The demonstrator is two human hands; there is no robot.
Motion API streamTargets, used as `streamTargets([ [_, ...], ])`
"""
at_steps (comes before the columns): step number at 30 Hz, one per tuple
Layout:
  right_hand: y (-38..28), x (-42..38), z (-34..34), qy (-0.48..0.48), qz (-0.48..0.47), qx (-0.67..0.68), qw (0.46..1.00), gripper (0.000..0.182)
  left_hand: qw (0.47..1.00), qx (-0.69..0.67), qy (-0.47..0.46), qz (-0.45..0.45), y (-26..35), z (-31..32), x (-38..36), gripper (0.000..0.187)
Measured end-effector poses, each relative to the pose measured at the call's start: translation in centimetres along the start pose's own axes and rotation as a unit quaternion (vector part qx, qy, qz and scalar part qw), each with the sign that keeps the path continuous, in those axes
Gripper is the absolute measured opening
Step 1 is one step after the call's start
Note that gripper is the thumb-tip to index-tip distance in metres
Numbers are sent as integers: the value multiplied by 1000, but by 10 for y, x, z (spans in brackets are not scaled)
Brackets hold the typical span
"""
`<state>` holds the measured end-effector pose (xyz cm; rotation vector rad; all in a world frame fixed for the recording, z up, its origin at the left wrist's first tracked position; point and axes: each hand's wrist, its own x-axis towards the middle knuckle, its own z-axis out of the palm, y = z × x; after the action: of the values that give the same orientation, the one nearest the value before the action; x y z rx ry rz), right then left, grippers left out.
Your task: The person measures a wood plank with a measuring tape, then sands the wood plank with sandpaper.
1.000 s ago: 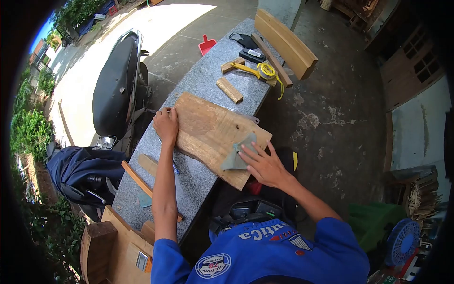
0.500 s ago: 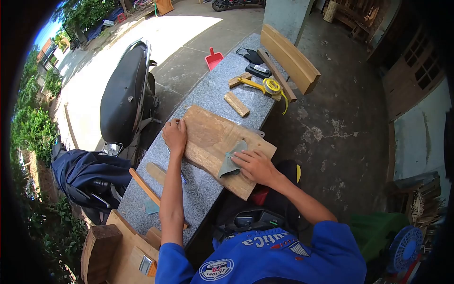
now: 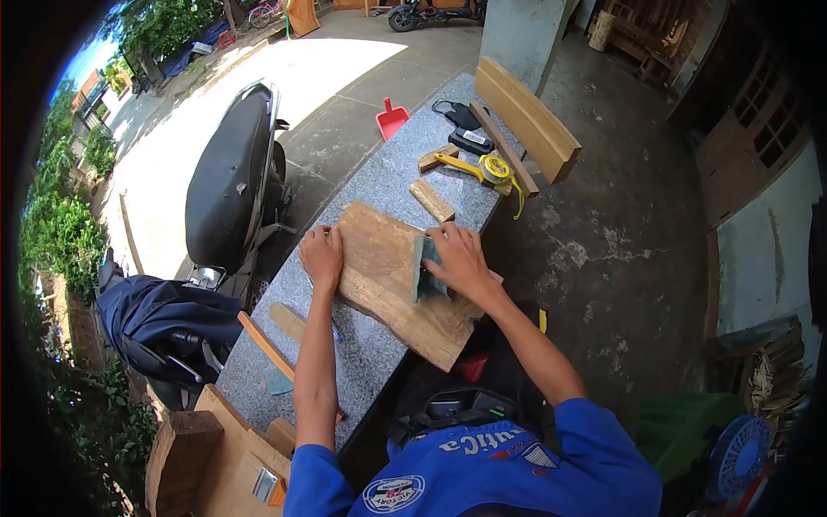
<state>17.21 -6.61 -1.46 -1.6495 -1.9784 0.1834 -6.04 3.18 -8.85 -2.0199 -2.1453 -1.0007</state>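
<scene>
A wide wooden board (image 3: 379, 267) with an uneven edge lies on the speckled stone slab (image 3: 362, 353). My left hand (image 3: 321, 255) grips the board's upper left corner, fingertips over its edge. On the board's right part, my right hand (image 3: 461, 258) holds a grey-green sheet of sandpaper (image 3: 424, 280), which stands partly folded up under the thumb and fingers. A small wood block (image 3: 432, 200) lies just beyond the board.
Farther along the slab are a yellow tape measure (image 3: 494, 169), a black case (image 3: 471, 140), a black mask and a long beam (image 3: 527, 116). Wood strips (image 3: 267, 346) lie near my left forearm. A motorbike (image 3: 228, 181) stands to the left.
My right hand has moved up and away from me across the board with the sandpaper, which was flatter before and is now bent upward. My left hand stays at the corner.
</scene>
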Motion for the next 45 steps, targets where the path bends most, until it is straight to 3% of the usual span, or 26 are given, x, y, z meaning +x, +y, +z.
streamTargets([
  [1, -1, -1, 8, 70, -62, -82, 992, 36, 1000, -2, 0, 0, 0, 0, 1, 24],
  [4, -14, -4, 24, 47, -40, -109, 992, 52, 1000, 5, -1, -5, 1, 0, 1, 24],
  [5, -17, -3, 27, 53, -66, -130, 988, 49, 1000, 6, -2, -4, 1, 1, 0, 24],
  [8, -11, 13, 30, -126, 41, -9, 991, 48, 1000, 9, -3, -3, -2, 2, 0, 24],
  [9, -5, 18, 24, -113, 29, -2, 993, 44, 1000, 8, -2, -3, -3, 3, 0, 24],
  [12, 33, 40, 21, -210, -46, 180, 960, 38, 1000, 1, -6, -6, -3, 2, 3, 25],
  [13, 37, 37, 18, -187, -85, 92, 974, 32, 1000, -2, -10, -8, -2, 1, 2, 25],
  [17, 30, 31, 7, -198, -137, -28, 970, 25, 1000, -3, -1, -8, -1, 5, 1, 25],
  [20, 10, 17, 33, -137, -173, -124, 967, 22, 999, -6, 38, -6, -4, 8, 0, 24],
  [24, -15, -18, 77, -58, -150, -101, 982, 45, 999, -9, 23, -27, -7, 4, -3, 25],
  [28, -6, -17, 65, -197, -232, -32, 952, 48, 1000, -9, 12, -25, -4, 5, 0, 25],
  [31, 2, 3, 67, -77, -103, -123, 984, 48, 1000, -7, 10, -22, -2, 5, 1, 25],
  [34, -19, -14, 81, -103, -208, -97, 968, 49, 1000, -5, 6, -18, -3, 6, 0, 25],
  [35, -21, -22, 80, -171, -280, -19, 944, 50, 1000, -5, 4, -17, -5, 8, 0, 25],
  [36, -18, -17, 79, -143, -239, -39, 960, 50, 1000, -3, 2, -18, -7, 9, 2, 25],
  [39, -9, -1, 86, -83, -106, -92, 987, 50, 999, -14, -23, -29, -7, 8, 3, 26],
  [40, -10, -1, 88, -87, -108, -98, 985, 51, 999, -18, -27, -39, -8, 7, 4, 26],
  [44, -9, -3, 96, -89, -117, -101, 984, 52, 963, -50, -258, 55, -52, 1, 38, 28],
  [45, -9, -3, 96, -87, -115, -98, 985, 52, 954, 65, -269, 114, -51, -28, 40, 33],
])
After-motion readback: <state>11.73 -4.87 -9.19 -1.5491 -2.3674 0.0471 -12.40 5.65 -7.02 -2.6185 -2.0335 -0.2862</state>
